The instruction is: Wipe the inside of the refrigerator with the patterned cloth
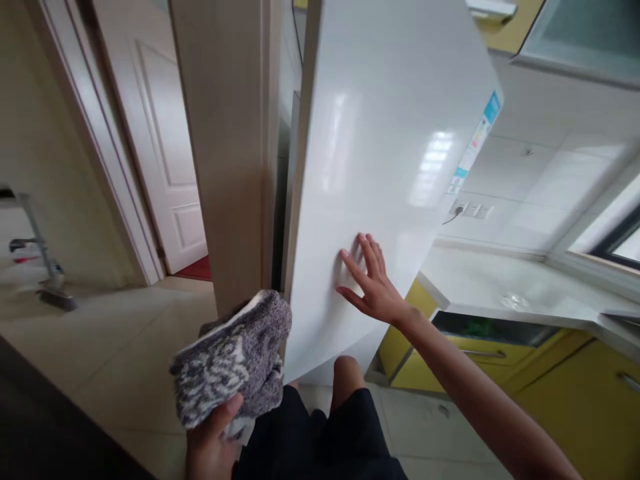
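My left hand (216,427) grips a bunched grey cloth (235,363) with a white pattern, thumb on top and the other fingers hidden beneath it. The cloth hangs close to the lower left edge of a glossy white panel (380,133), which looks like a fridge door. On that panel's face rests my right hand (373,283), its fingers spread and nothing held in them. A blue and white label strip (475,143) runs along the panel's right edge.
Right of the panel are yellow cabinets (575,400) under a white counter (500,273), with a wall socket (470,210) above. Leftward stand a door frame (225,133) and a white door (160,120). A broom (55,297) stands at far left.
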Action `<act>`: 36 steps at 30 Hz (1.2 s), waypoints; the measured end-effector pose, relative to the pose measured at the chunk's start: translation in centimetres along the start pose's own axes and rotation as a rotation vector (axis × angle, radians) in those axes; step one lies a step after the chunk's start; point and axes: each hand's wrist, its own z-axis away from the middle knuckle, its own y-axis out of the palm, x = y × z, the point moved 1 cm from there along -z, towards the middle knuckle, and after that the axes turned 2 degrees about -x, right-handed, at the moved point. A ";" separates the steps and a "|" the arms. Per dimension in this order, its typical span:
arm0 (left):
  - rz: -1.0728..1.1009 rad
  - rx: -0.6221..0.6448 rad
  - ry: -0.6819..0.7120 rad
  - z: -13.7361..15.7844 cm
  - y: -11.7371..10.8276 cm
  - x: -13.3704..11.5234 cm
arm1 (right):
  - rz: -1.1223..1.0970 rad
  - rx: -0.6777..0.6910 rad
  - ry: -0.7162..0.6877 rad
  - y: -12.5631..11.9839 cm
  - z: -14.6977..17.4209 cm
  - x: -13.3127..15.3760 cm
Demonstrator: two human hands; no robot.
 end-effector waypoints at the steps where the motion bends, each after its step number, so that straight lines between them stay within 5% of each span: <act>1: 0.022 -0.011 -0.026 0.1 0.3 -0.3 | 0.014 0.027 -0.008 0.6 -0.6 -0.2; 11: 0.121 0.015 -0.095 1.4 2.8 0.0 | 0.125 0.246 -0.084 7.4 -5.5 -5.5; 21: 0.045 0.070 -0.147 1.3 4.3 1.2 | 0.128 0.299 -0.054 12.8 -5.6 -10.6; 30: 0.028 0.068 -0.182 1.3 7.2 2.8 | 0.030 0.381 -0.017 12.6 -6.3 -11.2; 36: -0.046 0.032 0.053 0.5 10.5 2.9 | -0.347 0.347 0.036 8.8 -5.1 -6.8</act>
